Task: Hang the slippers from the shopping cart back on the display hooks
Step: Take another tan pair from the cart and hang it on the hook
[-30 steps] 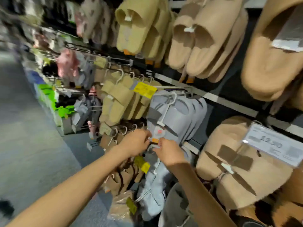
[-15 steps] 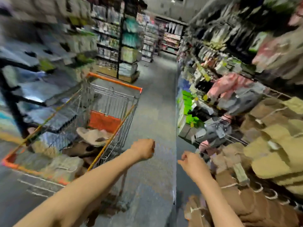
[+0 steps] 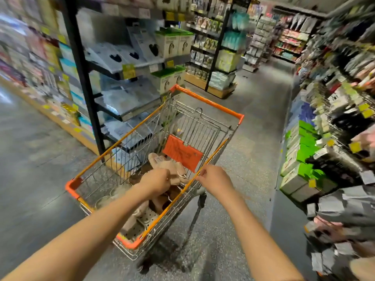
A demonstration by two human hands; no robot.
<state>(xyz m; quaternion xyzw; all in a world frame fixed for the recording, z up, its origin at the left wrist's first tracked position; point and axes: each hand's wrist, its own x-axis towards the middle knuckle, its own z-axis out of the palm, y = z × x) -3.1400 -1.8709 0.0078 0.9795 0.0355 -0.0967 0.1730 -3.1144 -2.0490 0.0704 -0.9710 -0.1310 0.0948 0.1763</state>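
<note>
**cartwatcher:** Honestly, the risk starts on the left. The person's left hand [image 3: 157, 180] is down inside the shopping cart [image 3: 207, 101], fingers curled around a beige slipper [image 3: 172, 169] on top of the pile, right by its white hanger loop [image 3: 182, 176]. More slippers [image 3: 140, 211] lie under and beside it, all tangled together. If the hand pulls straight up, I'd guess a neighbour's loop snags and either drags a second pair out or drops one on the floor.

**aisle_nine:** Yeah, and the orange flap [image 3: 182, 153] sits just behind that slipper, so the loop could also catch on the wire there. What's the right hand [image 3: 216, 180] doing?

**cartwatcher:** It's at the cart's right rim, fingers bent; looks like it touches the orange rail, but I can't tell if it actually grips anything. If it isn't steadying the cart, a hard tug may roll it.

**aisle_nine:** Other stuff: a black shelving unit [image 3: 81, 78] stands close on the cart's left, green boxes [image 3: 300, 155] are stacked low on the right, and the hanging display [image 3: 345, 203] is far right, well apart from the cart. The person needs to turn that way with the pair.
</note>
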